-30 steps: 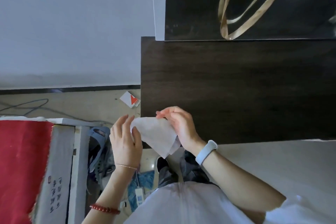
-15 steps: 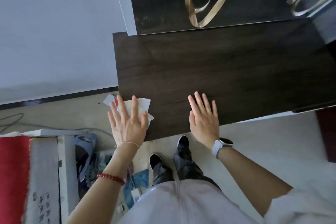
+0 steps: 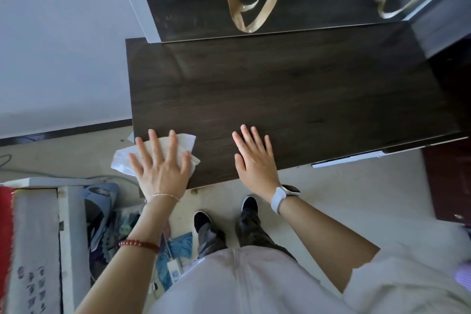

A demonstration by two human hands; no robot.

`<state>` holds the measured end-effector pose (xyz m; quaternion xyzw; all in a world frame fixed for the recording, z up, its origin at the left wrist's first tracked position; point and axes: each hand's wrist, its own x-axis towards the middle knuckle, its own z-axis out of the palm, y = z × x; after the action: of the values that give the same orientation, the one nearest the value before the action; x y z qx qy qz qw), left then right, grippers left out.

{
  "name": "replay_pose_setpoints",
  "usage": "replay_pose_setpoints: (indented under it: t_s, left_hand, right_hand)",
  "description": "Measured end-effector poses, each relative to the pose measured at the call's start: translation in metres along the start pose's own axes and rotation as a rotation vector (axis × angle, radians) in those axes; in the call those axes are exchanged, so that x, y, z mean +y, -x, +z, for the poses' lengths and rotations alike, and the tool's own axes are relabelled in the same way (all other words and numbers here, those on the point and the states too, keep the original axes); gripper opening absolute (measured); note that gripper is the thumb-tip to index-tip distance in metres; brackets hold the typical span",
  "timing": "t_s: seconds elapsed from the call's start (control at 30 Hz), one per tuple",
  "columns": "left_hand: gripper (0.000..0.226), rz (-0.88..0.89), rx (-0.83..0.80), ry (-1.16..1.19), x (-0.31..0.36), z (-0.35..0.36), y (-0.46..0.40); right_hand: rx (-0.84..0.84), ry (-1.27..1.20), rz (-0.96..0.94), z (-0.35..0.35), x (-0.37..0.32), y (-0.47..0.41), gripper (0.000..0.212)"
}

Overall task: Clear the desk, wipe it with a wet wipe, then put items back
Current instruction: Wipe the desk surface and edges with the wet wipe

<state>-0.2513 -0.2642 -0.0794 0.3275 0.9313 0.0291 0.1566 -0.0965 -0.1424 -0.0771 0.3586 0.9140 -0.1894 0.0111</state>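
The left hand (image 3: 160,173) pressed flat, fingers spread, on the soft, thin wipe (image 3: 183,144) at the desk's (image 3: 293,99) near left corner, so it would likely bunch unless held down flat, while the right hand (image 3: 254,158) lay open and empty.

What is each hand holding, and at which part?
Nothing is gripped: the left hand presses flat on the white wet wipe's middle; the right hand lies bare on the dark wooden desk.
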Motion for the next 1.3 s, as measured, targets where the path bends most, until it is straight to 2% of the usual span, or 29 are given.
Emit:
replay_pose_setpoints:
  t_s: [0.1, 0.17, 0.3, 0.4, 0.5, 0.57, 0.67, 0.77, 0.83, 0.87, 0.93, 1.03, 1.1, 1.17, 1.23, 1.3]
  left_hand:
    - [0.056, -0.051, 0.04, 0.006, 0.023, -0.002, -0.015]
    - [0.059, 0.1, 0.057, -0.033, 0.045, 0.007, -0.005]
    - [0.055, 0.495, 0.004, -0.157, 0.08, 0.024, 0.029]
    - [0.052, 0.591, -0.03, -0.212, 0.062, 0.021, 0.033]
    - [0.052, 0.464, 0.015, -0.112, 0.02, 0.02, 0.041]
    - [0.048, 0.345, 0.077, 0.067, -0.006, 0.014, 0.047]
    - [0.029, 0.07, 0.313, 0.461, -0.017, -0.013, 0.051]
    - [0.028, -0.115, 0.496, 0.672, -0.002, -0.04, 0.043]
    - [0.025, -0.249, 0.463, 0.816, 0.01, -0.047, 0.033]
    - [0.022, -0.255, 0.44, 0.826, 0.012, -0.045, 0.029]
    - [0.016, -0.136, 0.41, 0.614, 0.006, -0.033, 0.023]
    - [0.026, -0.031, 0.354, 0.203, -0.015, -0.008, 0.022]
    - [0.035, 0.082, 0.316, 0.118, -0.021, 0.002, 0.033]
    - [0.04, 0.211, 0.211, 0.066, -0.02, 0.01, 0.049]
    - [0.049, 0.222, 0.094, 0.01, -0.017, 0.016, 0.059]
    - [0.056, 0.196, 0.06, -0.04, -0.017, 0.012, 0.048]
  right_hand:
    - [-0.004, -0.079, -0.058, -0.005, 0.013, 0.001, 0.048]
    - [0.044, -0.109, -0.034, -0.009, 0.027, 0.004, 0.048]
    - [0.177, -0.109, 0.133, -0.017, 0.061, 0.015, 0.048]
    - [0.207, -0.094, 0.178, -0.019, 0.068, 0.016, 0.048]
    - [0.197, -0.094, 0.253, -0.018, 0.053, 0.011, 0.047]
    - [0.182, -0.103, 0.278, -0.016, 0.041, 0.007, 0.05]
    - [0.149, -0.107, 0.227, -0.014, 0.03, 0.005, 0.052]
    - [0.132, -0.122, 0.208, -0.014, 0.027, 0.005, 0.05]
    - [0.144, -0.129, 0.197, -0.015, 0.028, 0.005, 0.049]
    - [0.15, -0.132, 0.189, -0.015, 0.029, 0.006, 0.049]
    - [0.157, -0.136, 0.173, -0.014, 0.031, 0.006, 0.049]
    - [0.162, -0.129, 0.174, -0.012, 0.031, 0.005, 0.048]
    - [0.174, -0.125, 0.187, -0.011, 0.03, 0.005, 0.049]
    - [0.187, -0.127, 0.197, -0.008, 0.028, 0.004, 0.052]
    - [0.196, -0.124, 0.204, -0.006, 0.028, 0.004, 0.052]
    - [0.203, -0.122, 0.203, -0.005, 0.028, 0.004, 0.051]
